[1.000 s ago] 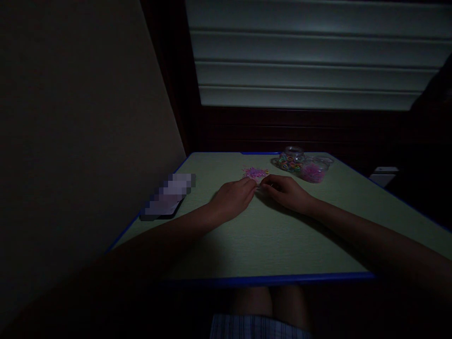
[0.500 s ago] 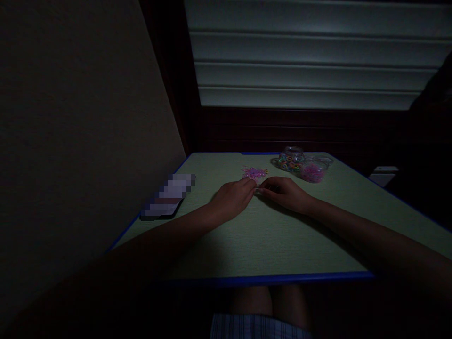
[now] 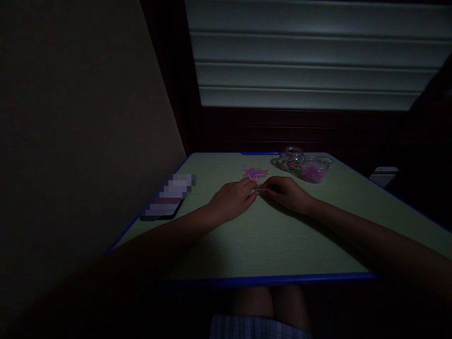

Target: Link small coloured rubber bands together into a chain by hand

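My left hand [image 3: 232, 200] and my right hand [image 3: 286, 194] rest on the green table top [image 3: 271, 247], with their fingertips meeting. Something small and pale may lie between the fingertips, but it is too dark to tell. Just beyond them lies a loose pile of pink loom bands [image 3: 254, 173]. The left fingertips are nearest to it. Further right stand a glass jar of multicoloured bands [image 3: 291, 160] and a clear container of pink bands [image 3: 313, 172].
A blurred phone [image 3: 166, 198] lies near the table's left edge, beside a beige wall [image 3: 88, 141]. The table has a blue rim [image 3: 264, 280]. A window blind [image 3: 303, 61] hangs behind, and a small white object [image 3: 383, 176] sits beyond the right edge.
Both hands have shifted slightly toward me, away from the pink pile. The pale patch at the pile's edge no longer shows clearly. The jar and container have not moved.
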Action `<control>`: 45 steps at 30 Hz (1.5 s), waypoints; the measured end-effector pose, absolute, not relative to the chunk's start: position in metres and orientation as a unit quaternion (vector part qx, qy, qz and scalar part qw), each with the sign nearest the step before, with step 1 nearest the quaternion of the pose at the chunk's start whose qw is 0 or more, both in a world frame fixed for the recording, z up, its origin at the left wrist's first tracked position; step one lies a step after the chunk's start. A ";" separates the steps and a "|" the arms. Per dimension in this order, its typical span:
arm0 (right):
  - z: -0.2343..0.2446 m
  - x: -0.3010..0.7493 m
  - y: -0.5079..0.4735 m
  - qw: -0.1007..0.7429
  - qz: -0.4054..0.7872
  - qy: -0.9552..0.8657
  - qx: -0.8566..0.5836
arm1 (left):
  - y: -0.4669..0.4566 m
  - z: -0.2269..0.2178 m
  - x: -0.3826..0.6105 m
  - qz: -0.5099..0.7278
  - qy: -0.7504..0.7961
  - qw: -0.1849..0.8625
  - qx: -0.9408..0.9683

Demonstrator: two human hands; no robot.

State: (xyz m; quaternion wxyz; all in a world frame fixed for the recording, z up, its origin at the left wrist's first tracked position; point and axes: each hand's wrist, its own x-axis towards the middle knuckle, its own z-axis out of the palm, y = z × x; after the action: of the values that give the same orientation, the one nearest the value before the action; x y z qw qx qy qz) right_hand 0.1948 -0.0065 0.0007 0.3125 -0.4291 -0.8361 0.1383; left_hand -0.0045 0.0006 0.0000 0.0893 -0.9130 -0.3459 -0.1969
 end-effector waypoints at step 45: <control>0.056 0.247 -0.008 0.188 -0.205 -0.760 -0.588 | 0.002 0.001 -0.005 -0.180 -0.332 0.097 -0.921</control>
State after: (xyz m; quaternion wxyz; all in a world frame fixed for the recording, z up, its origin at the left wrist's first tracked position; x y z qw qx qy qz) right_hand 0.2475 -0.0076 0.0563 0.1876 -0.5881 -0.7596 -0.2046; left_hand -0.0055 0.0021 0.0007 0.0966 -0.9211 -0.3315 -0.1796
